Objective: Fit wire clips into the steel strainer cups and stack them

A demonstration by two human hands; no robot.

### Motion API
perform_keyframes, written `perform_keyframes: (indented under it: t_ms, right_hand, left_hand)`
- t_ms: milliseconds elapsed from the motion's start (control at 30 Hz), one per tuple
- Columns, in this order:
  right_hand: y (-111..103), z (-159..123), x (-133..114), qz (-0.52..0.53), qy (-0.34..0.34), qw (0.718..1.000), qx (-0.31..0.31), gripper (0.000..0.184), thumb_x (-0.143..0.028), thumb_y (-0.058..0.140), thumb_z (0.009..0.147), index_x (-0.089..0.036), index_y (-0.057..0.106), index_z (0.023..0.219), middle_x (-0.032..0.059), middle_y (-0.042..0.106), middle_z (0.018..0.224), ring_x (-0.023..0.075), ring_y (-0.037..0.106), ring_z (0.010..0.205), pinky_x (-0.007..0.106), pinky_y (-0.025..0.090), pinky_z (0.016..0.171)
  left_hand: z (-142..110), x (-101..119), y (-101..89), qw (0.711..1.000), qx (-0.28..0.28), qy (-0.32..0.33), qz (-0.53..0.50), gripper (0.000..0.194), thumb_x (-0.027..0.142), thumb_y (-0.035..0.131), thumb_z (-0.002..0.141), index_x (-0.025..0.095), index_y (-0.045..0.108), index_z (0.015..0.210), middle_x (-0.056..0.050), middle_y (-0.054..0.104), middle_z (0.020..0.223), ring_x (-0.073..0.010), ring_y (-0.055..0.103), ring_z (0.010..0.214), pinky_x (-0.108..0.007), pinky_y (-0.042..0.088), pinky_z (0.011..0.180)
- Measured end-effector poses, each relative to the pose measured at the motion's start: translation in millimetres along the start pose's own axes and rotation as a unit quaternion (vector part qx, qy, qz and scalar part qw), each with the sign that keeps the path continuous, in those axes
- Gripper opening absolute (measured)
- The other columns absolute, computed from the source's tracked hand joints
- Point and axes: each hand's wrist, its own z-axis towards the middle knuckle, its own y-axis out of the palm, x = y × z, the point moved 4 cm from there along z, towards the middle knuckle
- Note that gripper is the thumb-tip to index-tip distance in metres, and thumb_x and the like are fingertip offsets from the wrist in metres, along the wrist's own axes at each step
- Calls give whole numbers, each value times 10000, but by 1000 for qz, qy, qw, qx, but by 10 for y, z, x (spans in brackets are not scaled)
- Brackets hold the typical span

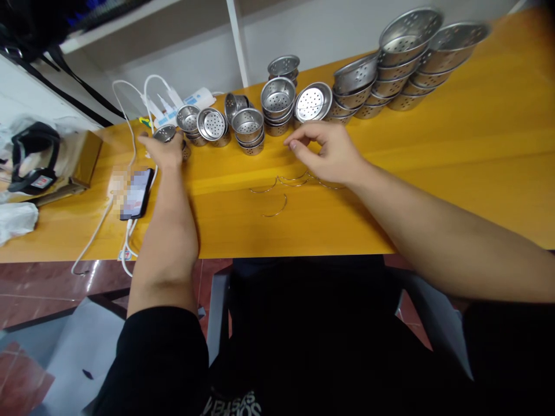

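My left hand (163, 151) reaches to the back left of the table, its fingers wrapped round a small perforated metal cup (165, 134). Part of that cup is hidden behind the hand. Above the middle of the table is my right hand (332, 151), with thumb and index fingertips brought close together; whether anything thin is between them I cannot make out. Several thin curved wires (295, 184) lie on the wood below and beside it. A tilted perforated cup (312, 103) sits just behind my right hand.
Stacks of perforated metal cups (277, 98) line the back of the yellow table (234, 225), with taller stacks (394, 69) at right. On the left lie a phone (137, 193), white cables and a power strip (195, 99). A cardboard box (87, 159) stands at far left.
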Motion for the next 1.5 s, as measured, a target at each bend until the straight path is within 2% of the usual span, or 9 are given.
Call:
perform_keyframes:
  t_ms: [33, 100, 267, 333, 400, 500, 733, 1233, 1500]
  right_hand:
    - [-3, 0, -5, -1, -1, 1000, -1, 376, -712, 899, 1152, -342, 926, 1093, 112, 948, 1142, 418, 873, 1058, 672, 760, 1082]
    - [-6, -1, -10, 1, -5, 1000, -2, 356, -691, 905, 1154, -340, 922, 1090, 107, 945, 1127, 407, 875, 1035, 661, 761, 1078]
    - [-1, -3, 13, 6, -9, 1000, -3, 319, -641, 913, 1153, -330, 922, 1081, 107, 947, 1132, 409, 884, 1033, 674, 761, 1083]
    - [-3, -4, 22, 9, -14, 1000, -2, 290, -610, 919, 1148, -329, 926, 1079, 107, 942, 1127, 411, 885, 1030, 671, 761, 1077]
    - [-5, -7, 32, 8, -14, 1000, -3, 278, -602, 924, 1142, -330, 929, 1086, 102, 936, 1118, 409, 884, 1036, 661, 762, 1078]
    - [-6, -12, 49, -2, -2, 1000, -8, 286, -617, 918, 1147, -334, 932, 1106, 97, 938, 1118, 408, 881, 1056, 655, 769, 1089]
    - [7, -15, 42, 7, -3, 1000, -9, 319, -645, 909, 1154, -333, 920, 1094, 111, 940, 1137, 418, 884, 1059, 683, 764, 1095]
    - [-25, -25, 46, -55, 30, 997, -44, 254, -518, 823, 1207, -294, 939, 1179, 113, 945, 1186, 391, 878, 1096, 588, 752, 1072]
    - [-458, 112, 26, -304, 104, 907, -270, 128, -223, 834, 1189, -187, 936, 1257, 165, 936, 1146, 336, 832, 960, 497, 630, 962]
  left_hand:
    - [-83, 81, -78, 985, 117, -122, 28, 1025, 327, 1309, 719, 331, 389, 1169, 61, 720, 1278, -226, 691, 1440, -615, 433, 1343]
    - [-238, 376, -101, 960, 168, -220, 47, 1094, 150, 1348, 606, 352, 387, 1088, 72, 716, 1223, -151, 715, 1242, -484, 592, 1255]
    - [-379, 745, -78, 960, 180, -213, 24, 996, 9, 1280, 721, 344, 412, 1079, 125, 706, 1115, -66, 686, 1045, -411, 680, 1213]
    - [-371, 659, -56, 966, 169, -191, 32, 1006, 208, 1338, 725, 320, 403, 1077, 129, 750, 1144, -58, 724, 1104, -413, 637, 1217]
    - [-355, 531, -33, 973, 161, -164, 37, 1167, 755, 1348, 586, 313, 392, 1090, 106, 795, 1188, -92, 768, 1200, -444, 605, 1223]
    - [-352, 402, -7, 977, 162, -130, 42, 1330, 1352, 902, 397, 329, 380, 1067, 49, 825, 1193, -175, 812, 1304, -494, 624, 1205]
    - [-422, 580, 16, 977, 173, -120, 28, 1551, 1496, 343, 101, 333, 393, 1127, 28, 757, 1141, -191, 775, 1203, -539, 651, 1214]
    - [-442, 718, -41, 970, 223, -89, -28, 1576, 1471, 516, 186, 330, 423, 1269, 39, 674, 1263, -146, 645, 1262, -463, 530, 1283]
    - [-428, 1555, -8, 945, 257, 178, -92, 1336, 1386, 683, 714, 348, 519, 1539, -55, 697, 1524, -302, 613, 1524, -658, 450, 1536]
